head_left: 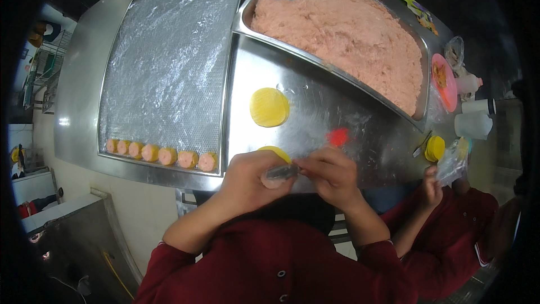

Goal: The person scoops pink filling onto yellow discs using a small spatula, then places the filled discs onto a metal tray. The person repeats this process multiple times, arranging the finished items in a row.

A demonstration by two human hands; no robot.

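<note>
My left hand [247,179] is curled closed close to the table's front edge. A yellow round wrapper [274,151] shows past its fingers; whether the hand holds it or it lies on the table behind is hard to tell. The fingers of my right hand [333,175] pinch the end of a flat grey spatula [281,172], whose blade lies across the opening of my left hand. Beyond them sits a stack of yellow round wrappers [269,107]. Several yellow-wrapped dumplings with pink filling [167,155] stand in a row along the near edge of the plastic-covered tray [169,67].
A deep metal pan [337,67] heaped with pink minced filling [343,39] stands at the far right. A red patch [337,137] lies on the steel table. At right are a pink plate [444,81], cups [473,125], yellow wrappers [435,148] and another person's hand [432,188] with clear plastic.
</note>
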